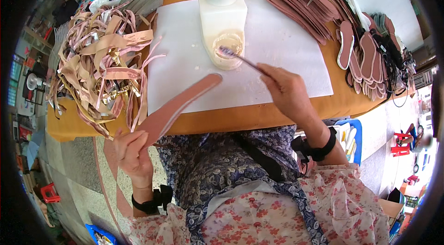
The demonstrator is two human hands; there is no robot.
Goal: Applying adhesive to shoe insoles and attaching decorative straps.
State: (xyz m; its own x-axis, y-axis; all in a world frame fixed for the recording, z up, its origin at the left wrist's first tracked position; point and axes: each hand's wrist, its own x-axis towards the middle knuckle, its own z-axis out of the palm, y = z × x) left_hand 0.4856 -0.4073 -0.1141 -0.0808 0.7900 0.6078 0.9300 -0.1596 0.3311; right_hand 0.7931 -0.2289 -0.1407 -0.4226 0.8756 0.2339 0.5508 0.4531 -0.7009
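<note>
Right grip [287, 90] clamps a brush [245, 59] at the white pot [222, 18] holding paste [228, 40]; left grip [132, 152] pinches an insole [185, 101].

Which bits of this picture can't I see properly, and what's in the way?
All in the head view:
- White container: its top is cut off by the upper edge.
- Pink insole: its near end is hidden by the left hand.
- Brush: single bristles are too small and blurred.
- Blue bin: partly hidden by the right sleeve.
</note>
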